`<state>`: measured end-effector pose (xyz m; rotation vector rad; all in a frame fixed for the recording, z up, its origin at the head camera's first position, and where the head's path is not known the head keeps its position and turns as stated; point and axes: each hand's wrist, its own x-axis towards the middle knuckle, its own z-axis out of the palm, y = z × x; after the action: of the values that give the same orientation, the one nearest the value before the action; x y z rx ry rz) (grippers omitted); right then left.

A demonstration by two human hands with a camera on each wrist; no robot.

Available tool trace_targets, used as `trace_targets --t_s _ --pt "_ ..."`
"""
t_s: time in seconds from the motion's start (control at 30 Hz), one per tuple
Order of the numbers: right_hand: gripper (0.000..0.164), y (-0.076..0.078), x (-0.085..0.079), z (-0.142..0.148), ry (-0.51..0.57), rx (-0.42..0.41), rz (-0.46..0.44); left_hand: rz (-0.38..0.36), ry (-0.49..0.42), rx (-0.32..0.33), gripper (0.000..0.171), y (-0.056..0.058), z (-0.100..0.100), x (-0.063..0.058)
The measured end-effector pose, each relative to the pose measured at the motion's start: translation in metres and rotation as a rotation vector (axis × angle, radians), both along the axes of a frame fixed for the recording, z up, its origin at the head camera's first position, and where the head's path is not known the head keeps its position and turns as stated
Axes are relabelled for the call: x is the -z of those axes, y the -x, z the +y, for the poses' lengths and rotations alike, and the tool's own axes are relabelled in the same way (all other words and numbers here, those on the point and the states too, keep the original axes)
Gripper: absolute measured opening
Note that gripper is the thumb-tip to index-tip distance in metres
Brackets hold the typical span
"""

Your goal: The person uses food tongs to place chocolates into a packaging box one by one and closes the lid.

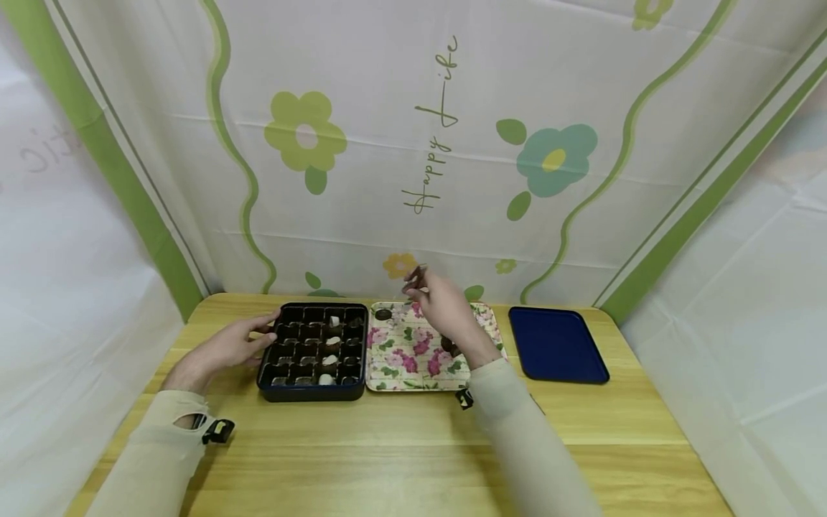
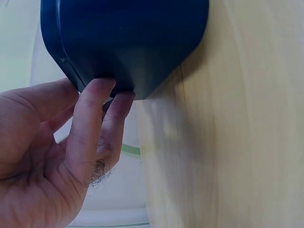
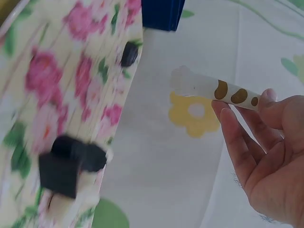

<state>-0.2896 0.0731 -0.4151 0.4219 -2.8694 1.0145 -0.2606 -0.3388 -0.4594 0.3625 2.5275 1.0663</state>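
Observation:
My left hand (image 1: 229, 347) touches the left side of a dark blue box (image 1: 313, 393); in the left wrist view, bent fingertips (image 2: 99, 85) rest against its outer wall. Inside the box is a black divider with many compartments, where a column of whitish pieces (image 1: 332, 341) stands beside darker ones. Above the far part of a floral tray (image 1: 413, 352), my right hand (image 1: 449, 305) holds slim whitish tongs (image 3: 199, 85) with brown spots and a paw-shaped, translucent tip. Nothing can be made out at that tip. Small dark pieces (image 3: 129, 54) lie on the tray.
A flat dark blue lid (image 1: 558, 345) lies right of the tray. The box and tray stand side by side near the table's (image 1: 362, 459) back edge. A printed white cloth (image 1: 375, 158) hangs behind the table, with more cloth at both sides.

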Motion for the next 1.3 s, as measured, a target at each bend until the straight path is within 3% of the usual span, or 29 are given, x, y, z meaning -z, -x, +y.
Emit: trace_targets --t_s 0.33,0.73,0.9,1.17,1.3 --pt "0.026 -0.007 0.007 0.028 -0.019 0.042 -0.024 0.006 -0.005 0.011 0.066 0.000 0.001 0.001" --pt "0.026 0.011 0.037 -0.005 0.089 -0.008 -0.040 0.005 0.015 0.006 0.066 -0.002 0.001 -0.003" --pt "0.022 0.020 0.042 -0.019 0.038 -0.010 -0.048 -0.007 0.013 -0.002 0.067 -0.001 0.002 -0.003" --pt "0.018 0.026 0.039 -0.033 -0.138 -0.048 -0.030 0.000 -0.002 0.005 0.066 0.000 0.001 -0.002" --pt "0.016 0.025 0.035 -0.033 -0.149 -0.059 -0.048 0.000 -0.011 0.006 0.066 0.000 0.000 -0.001"
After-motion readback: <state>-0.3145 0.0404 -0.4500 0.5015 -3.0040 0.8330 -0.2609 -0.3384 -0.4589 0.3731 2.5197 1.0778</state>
